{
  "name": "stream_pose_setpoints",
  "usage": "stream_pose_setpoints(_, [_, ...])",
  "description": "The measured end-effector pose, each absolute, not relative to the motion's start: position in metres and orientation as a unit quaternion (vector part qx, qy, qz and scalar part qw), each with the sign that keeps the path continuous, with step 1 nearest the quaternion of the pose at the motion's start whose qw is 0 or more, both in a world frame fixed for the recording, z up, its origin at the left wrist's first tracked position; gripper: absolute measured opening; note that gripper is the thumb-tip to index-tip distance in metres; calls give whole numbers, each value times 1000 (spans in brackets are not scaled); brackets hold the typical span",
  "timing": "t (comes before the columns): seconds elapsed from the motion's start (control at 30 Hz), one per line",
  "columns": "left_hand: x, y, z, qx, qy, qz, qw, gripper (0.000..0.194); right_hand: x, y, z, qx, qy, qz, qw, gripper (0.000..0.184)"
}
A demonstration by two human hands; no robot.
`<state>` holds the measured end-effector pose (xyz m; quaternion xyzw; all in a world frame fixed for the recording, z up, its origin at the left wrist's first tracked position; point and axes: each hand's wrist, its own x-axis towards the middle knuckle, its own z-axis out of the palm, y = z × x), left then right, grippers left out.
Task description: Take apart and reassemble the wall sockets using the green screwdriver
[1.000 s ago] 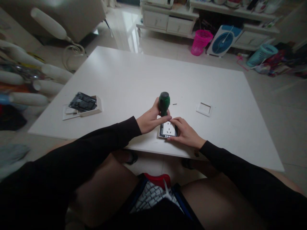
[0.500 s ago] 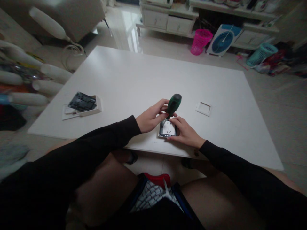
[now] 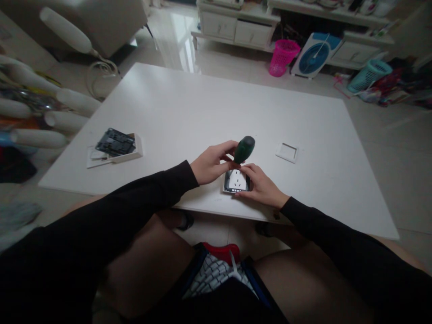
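My left hand [image 3: 215, 161] is closed around the lower part of a screwdriver [image 3: 245, 148] with a green handle and a dark end. The tool leans upward and to the right; its tip is hidden behind my fingers at the far edge of a wall socket [image 3: 237, 181]. That socket has a white face with slots, set in a dark frame, and lies near the table's front edge. Gripping the socket by its right side is my right hand [image 3: 263, 185], thumb near the front edge and fingers at the far edge.
On the white table [image 3: 189, 103], a white cover frame [image 3: 287, 152] lies to the right. At the left, dark socket parts [image 3: 115, 142] rest on an open white box [image 3: 137, 147]. Beyond the table stand a pink basket [image 3: 283, 56] and a blue-white fan [image 3: 314, 56].
The screwdriver's handle has tilted slightly and sits a little lower, with my left fingers shifted around it. My right hand and the socket have stayed in place.
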<state>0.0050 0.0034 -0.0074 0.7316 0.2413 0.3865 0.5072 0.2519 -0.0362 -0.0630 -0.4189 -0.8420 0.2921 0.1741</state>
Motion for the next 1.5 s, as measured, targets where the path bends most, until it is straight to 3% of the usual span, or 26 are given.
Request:
stream_pose_setpoints(0.13, [3,3,-7,721,215,373,543,28,252,-36,-63,-414,-842,298,178,83])
stream_pose_setpoints(0.4, [4,1,-8,756,290,383,445,16,251,-36,-61,-418,-841,296,176,82])
stream_pose_setpoints(0.77, [3,2,-11,734,264,383,494,32,252,-36,-62,-416,-842,296,176,81])
stream_pose_setpoints(0.93, [5,0,-10,741,289,395,460,27,251,-36,-62,-415,-840,300,180,79])
stream_pose_setpoints(1.23, [2,-1,-5,727,236,362,534,21,251,-37,-64,-415,-838,300,186,83])
stream_pose_setpoints(1.5, [5,0,-6,755,289,411,421,24,249,-38,-62,-417,-839,295,186,82])
